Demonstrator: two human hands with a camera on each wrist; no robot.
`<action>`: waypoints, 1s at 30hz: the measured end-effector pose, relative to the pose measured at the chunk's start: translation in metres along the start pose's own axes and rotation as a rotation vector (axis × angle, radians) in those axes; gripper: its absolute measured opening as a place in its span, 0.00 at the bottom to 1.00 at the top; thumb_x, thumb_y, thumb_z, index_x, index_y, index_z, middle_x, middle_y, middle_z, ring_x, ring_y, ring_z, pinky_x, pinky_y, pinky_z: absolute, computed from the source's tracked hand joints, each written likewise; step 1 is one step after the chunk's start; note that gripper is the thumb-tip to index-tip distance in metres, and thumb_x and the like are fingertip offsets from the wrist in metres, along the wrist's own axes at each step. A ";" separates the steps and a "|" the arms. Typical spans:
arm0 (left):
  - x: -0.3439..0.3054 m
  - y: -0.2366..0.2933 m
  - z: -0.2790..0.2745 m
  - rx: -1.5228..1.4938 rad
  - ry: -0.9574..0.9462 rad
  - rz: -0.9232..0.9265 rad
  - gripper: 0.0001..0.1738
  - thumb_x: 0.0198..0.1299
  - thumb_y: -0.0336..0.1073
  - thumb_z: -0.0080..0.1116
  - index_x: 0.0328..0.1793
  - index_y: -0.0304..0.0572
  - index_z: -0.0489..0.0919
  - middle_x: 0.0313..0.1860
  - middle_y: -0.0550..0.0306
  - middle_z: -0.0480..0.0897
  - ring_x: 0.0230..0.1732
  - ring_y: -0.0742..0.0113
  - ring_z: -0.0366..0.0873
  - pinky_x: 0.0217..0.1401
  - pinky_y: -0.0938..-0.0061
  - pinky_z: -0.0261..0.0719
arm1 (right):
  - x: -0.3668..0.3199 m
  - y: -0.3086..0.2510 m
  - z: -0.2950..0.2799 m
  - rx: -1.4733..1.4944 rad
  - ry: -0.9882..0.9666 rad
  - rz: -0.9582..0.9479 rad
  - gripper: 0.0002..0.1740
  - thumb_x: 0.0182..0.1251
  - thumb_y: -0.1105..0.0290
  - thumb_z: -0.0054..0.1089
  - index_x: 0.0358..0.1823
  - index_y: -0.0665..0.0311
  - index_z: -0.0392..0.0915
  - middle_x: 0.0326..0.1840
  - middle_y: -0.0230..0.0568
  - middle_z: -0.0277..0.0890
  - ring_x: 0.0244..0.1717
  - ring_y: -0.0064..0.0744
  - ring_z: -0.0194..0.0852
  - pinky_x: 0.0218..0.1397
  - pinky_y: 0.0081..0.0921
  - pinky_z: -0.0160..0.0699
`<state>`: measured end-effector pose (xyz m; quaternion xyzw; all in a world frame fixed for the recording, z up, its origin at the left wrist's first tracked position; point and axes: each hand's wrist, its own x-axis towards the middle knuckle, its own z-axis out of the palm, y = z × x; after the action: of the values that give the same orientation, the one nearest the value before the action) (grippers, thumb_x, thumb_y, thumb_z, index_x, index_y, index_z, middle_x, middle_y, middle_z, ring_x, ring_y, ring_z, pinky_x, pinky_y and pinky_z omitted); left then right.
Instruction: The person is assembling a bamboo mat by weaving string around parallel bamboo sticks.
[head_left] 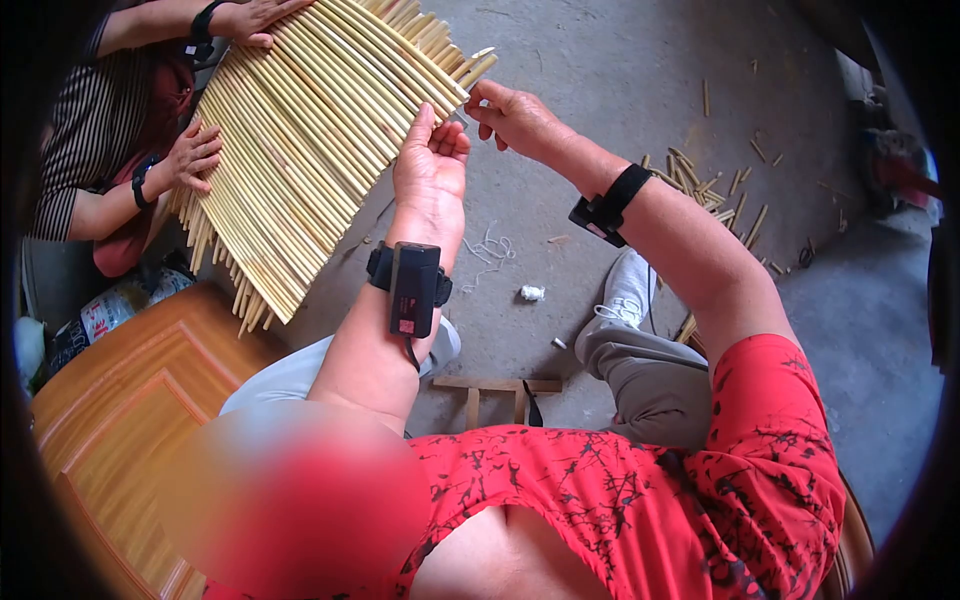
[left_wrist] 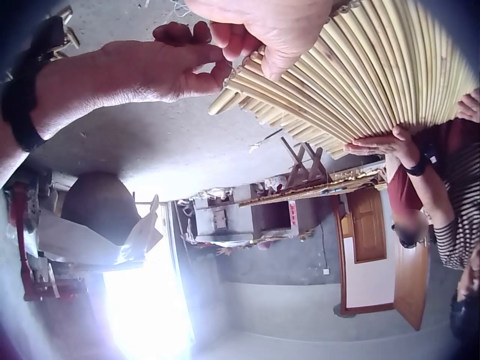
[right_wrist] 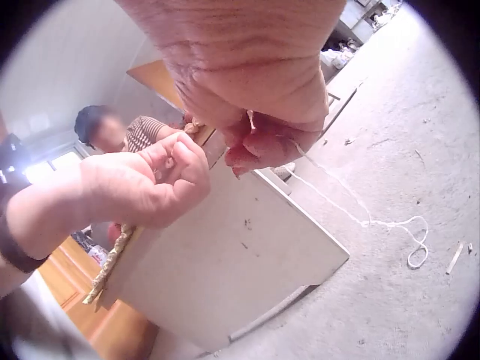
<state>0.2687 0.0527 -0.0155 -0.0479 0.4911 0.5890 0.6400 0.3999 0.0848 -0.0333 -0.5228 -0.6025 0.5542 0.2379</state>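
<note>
A mat of pale sticks laid side by side (head_left: 310,150) spreads across the upper left of the head view. My left hand (head_left: 432,170) is at its near right corner, thumb along the outermost stick and fingers curled at the edge. Just right of that corner, my right hand (head_left: 515,120) has its fingertips drawn together. In the right wrist view, white string (right_wrist: 330,196) trails from the right hand's curled fingers in a loop over the floor. Another person's hands (head_left: 195,155) lie flat on the mat's far left side.
A white board (right_wrist: 225,255) stands beneath the mat. Cut stick pieces (head_left: 740,205) litter the floor at right. String scraps (head_left: 490,250) and a small white bundle (head_left: 532,293) lie between my feet. An orange wooden panel (head_left: 150,400) stands at left, a small wooden stool (head_left: 497,385) below me.
</note>
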 end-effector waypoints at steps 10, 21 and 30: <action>0.003 -0.003 -0.002 -0.011 0.011 0.011 0.11 0.53 0.38 0.64 0.33 0.41 0.75 0.26 0.61 0.74 0.29 0.72 0.73 0.33 0.79 0.75 | 0.000 -0.002 -0.001 0.051 0.002 -0.008 0.08 0.69 0.65 0.46 0.43 0.58 0.72 0.26 0.33 0.74 0.26 0.22 0.71 0.25 0.21 0.72; 0.002 -0.004 -0.002 0.002 -0.005 0.028 0.12 0.53 0.38 0.64 0.34 0.41 0.74 0.27 0.61 0.74 0.30 0.72 0.73 0.34 0.78 0.75 | 0.003 0.003 0.002 0.022 0.020 -0.050 0.07 0.69 0.66 0.45 0.43 0.56 0.72 0.26 0.32 0.72 0.26 0.20 0.69 0.24 0.19 0.71; -0.001 -0.005 0.000 0.011 -0.020 0.058 0.12 0.53 0.38 0.64 0.36 0.40 0.74 0.28 0.60 0.75 0.31 0.71 0.74 0.35 0.77 0.76 | 0.003 0.002 0.001 0.011 0.005 -0.039 0.08 0.68 0.64 0.47 0.42 0.56 0.73 0.28 0.33 0.74 0.29 0.23 0.72 0.29 0.23 0.73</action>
<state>0.2735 0.0502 -0.0172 -0.0244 0.4889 0.6050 0.6279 0.3987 0.0861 -0.0363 -0.5110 -0.6090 0.5514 0.2530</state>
